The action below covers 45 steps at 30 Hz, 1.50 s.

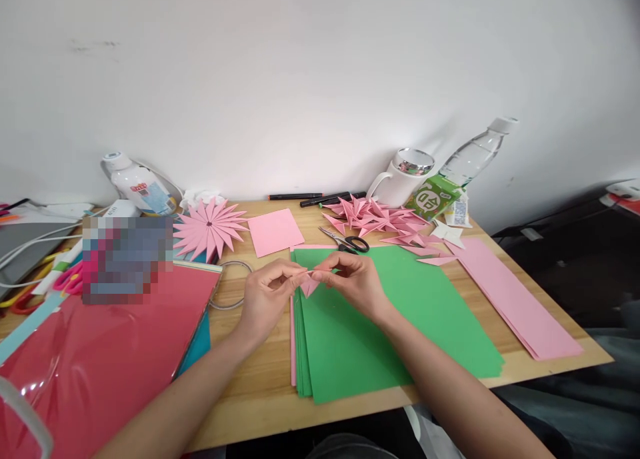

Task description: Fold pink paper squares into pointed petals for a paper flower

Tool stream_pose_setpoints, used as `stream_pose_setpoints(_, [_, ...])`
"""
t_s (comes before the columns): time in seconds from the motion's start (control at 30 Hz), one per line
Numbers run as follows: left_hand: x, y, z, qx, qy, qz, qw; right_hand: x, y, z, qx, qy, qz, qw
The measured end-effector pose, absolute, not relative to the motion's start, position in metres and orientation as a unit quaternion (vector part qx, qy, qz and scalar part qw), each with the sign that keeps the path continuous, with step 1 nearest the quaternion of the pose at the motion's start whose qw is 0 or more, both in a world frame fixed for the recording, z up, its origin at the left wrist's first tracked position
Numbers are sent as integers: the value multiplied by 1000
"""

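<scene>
A small folded piece of pink paper (309,286) is pinched between both hands, its pointed end hanging down. My left hand (273,292) grips its left side with thumb and fingertips. On the other side my right hand (350,282) is closed on its right end. Both hands are held above the left part of a stack of green paper (400,326). Behind them lie a square sheet of pink paper (276,232) and black-handled scissors (350,240). A many-pointed pink paper star (209,224) rests farther left.
Folded pink paper pieces (375,216) are heaped at the back right, near a white mug (401,178), a green box (433,196) and a clear bottle (477,152). Pink strips (520,299) lie at right. A red paper pack (110,339) and white bottle (141,184) are at left.
</scene>
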<state>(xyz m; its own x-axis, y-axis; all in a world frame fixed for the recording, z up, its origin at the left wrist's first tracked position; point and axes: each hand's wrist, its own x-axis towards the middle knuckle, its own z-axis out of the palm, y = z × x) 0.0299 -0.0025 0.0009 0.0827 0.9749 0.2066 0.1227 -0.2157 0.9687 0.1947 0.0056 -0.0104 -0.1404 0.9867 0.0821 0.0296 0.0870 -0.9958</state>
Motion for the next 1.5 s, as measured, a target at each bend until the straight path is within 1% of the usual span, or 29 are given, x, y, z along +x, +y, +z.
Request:
stream_pose_setpoints(0.13, [27,-2,0,622,434,559,337,193,6,-10,-451,-557,498,488])
stream_pose_setpoints(0.27, [26,-1,-2,630,437,553,325,193,9,-12,-420,-528,513,531])
stream_pose_setpoints(0.33, [27,-1,-2,609,444,558,348,192,11,-14,-406,-521,491,568])
stream_pose_setpoints(0.4, [29,-1,-1,558,460,566,396,192,11,-17,-397,-523,472,588])
stream_pose_setpoints(0.5, [30,0,2,466,477,545,508,191,10,-22,-387,-537,481,574])
stream_pose_setpoints(0.6, [31,1,2,454,466,489,581,190,8,-24,-382,-531,513,556])
stream_pose_setpoints(0.7, [31,2,-1,474,468,452,594,190,6,-24,-386,-522,533,543])
stream_pose_setpoints(1.0, [31,2,-1,448,464,445,621,188,6,-18,-400,-479,606,492])
stream_pose_setpoints(1.3, [34,-1,-3,430,448,435,652,189,5,-14,-432,-446,612,489])
stream_pose_setpoints(1.5, [35,-3,-6,431,454,440,644,189,5,-14,-439,-445,615,481])
